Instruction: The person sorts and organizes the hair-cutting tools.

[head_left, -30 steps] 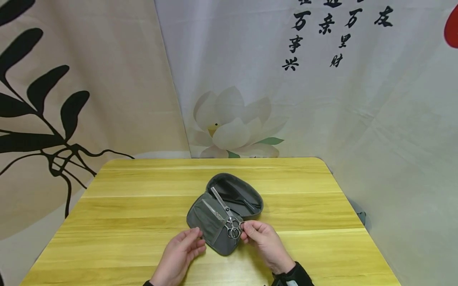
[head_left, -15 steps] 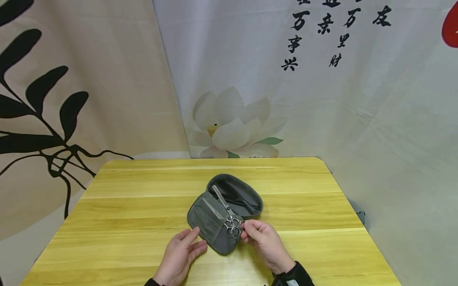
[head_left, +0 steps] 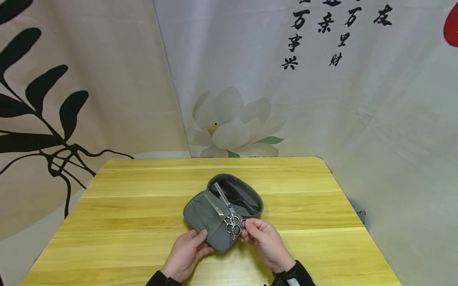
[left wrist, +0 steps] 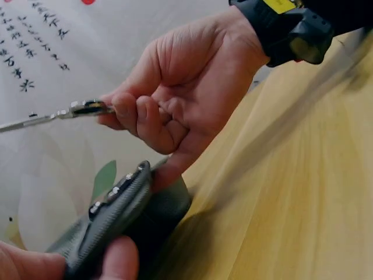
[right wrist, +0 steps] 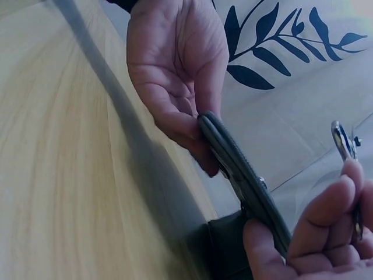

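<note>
Metal scissors (head_left: 229, 205), rings toward the person and blade pointing up and away, lie in the line of sight across an unfolded grey case (head_left: 198, 207) near the middle of the table (head_left: 307, 198); the left wrist view shows them raised clear of it. The right hand (head_left: 263, 243) pinches the scissors by a finger ring between thumb and fingertip, its other fingers curled. In the left wrist view, one of its lower fingers appears to touch the edge of the case's pocketed panel (head_left: 222, 241). The left hand (head_left: 187, 253) grasps that panel by its near left edge, thumb on the upper face and fingers beneath; both wrist views show the panel tilted. A slim silvery piece (head_left: 216, 206) lies along the pocket, its outline unclear. Behind, the deeper shell (head_left: 247, 190) of the case rests on the wood, holding dark, indistinct contents. Dark cuffs (head_left: 294, 274) cover both wrists. Beyond the table hangs pale cloth (head_left: 358, 115) printed with a lotus (head_left: 230, 131) and brushed characters (head_left: 295, 43); at left are black leaves (head_left: 46, 89).
</note>
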`<control>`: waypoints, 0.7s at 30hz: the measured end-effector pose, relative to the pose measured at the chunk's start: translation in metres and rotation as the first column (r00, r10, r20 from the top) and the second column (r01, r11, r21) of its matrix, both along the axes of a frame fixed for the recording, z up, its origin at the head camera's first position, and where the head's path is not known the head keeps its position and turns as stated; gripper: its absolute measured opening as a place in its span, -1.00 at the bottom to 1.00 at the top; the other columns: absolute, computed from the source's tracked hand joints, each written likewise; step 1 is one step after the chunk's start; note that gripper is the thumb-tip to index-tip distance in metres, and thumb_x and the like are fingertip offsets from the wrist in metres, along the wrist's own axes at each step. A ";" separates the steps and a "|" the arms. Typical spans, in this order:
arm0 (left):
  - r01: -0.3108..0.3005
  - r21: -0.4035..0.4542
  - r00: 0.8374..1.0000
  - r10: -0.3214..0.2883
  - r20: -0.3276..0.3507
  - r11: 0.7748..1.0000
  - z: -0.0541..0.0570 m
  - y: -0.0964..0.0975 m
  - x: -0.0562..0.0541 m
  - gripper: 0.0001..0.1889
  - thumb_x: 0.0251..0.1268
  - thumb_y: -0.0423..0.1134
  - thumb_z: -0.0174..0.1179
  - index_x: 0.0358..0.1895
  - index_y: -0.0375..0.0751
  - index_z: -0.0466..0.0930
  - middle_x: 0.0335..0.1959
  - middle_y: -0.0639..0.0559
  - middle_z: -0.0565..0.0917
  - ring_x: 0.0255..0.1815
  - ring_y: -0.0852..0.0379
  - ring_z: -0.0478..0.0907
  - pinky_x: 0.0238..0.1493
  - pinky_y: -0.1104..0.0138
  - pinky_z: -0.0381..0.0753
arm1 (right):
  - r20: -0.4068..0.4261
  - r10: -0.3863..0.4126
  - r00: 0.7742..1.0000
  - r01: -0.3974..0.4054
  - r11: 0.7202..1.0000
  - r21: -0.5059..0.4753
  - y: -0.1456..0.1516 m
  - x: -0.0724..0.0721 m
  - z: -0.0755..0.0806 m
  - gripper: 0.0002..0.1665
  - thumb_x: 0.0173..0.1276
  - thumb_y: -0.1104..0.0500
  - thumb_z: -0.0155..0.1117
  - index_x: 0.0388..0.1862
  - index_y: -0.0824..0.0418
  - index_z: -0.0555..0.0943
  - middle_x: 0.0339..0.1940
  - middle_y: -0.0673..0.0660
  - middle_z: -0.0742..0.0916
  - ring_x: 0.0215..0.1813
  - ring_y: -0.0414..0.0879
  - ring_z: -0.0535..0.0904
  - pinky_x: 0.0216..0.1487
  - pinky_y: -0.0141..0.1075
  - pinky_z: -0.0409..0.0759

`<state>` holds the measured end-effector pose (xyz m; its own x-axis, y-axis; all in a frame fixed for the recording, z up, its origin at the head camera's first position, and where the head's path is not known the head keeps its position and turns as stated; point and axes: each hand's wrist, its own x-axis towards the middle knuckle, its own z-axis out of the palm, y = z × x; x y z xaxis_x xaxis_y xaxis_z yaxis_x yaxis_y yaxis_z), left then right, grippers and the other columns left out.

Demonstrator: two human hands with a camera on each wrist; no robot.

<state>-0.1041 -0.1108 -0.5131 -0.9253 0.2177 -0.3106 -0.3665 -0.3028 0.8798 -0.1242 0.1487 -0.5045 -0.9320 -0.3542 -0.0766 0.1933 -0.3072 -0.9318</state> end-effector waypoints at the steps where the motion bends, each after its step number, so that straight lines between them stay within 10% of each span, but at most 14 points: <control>1: 0.004 0.001 1.000 -0.004 -0.013 1.000 -0.001 0.002 -0.003 -0.51 0.76 -0.23 0.00 0.37 -0.68 0.29 -0.10 -0.03 0.79 -0.10 0.17 0.76 0.05 0.28 0.78 | -0.001 -0.001 1.000 0.001 1.000 -0.002 0.000 -0.001 0.000 -0.80 0.67 0.14 0.21 -0.16 0.00 0.75 -0.38 -0.19 0.79 -0.27 -0.35 0.66 -0.02 -0.41 0.69; 16: -0.199 0.100 0.976 0.206 -0.065 0.975 -0.015 0.021 -0.053 -0.52 0.74 -0.20 0.07 0.43 -0.53 0.38 -0.10 0.02 0.79 -0.14 0.19 0.76 -0.06 0.30 0.76 | 0.050 -0.059 0.997 0.061 0.998 -0.031 0.007 -0.007 -0.005 -0.81 0.69 0.09 0.20 -0.14 0.03 0.73 -0.40 -0.16 0.78 -0.31 -0.31 0.65 0.11 -0.28 0.74; 21: -0.124 0.183 0.986 0.142 -0.085 0.975 -0.023 0.021 -0.060 -0.51 0.70 -0.32 0.09 0.48 -0.57 0.31 0.03 0.04 0.77 0.04 0.22 0.75 0.10 0.31 0.75 | 0.075 -0.111 0.991 0.112 0.994 -0.013 0.010 -0.008 -0.005 -0.82 0.67 0.07 0.23 -0.13 0.04 0.73 -0.40 -0.14 0.77 -0.32 -0.30 0.62 0.10 -0.25 0.74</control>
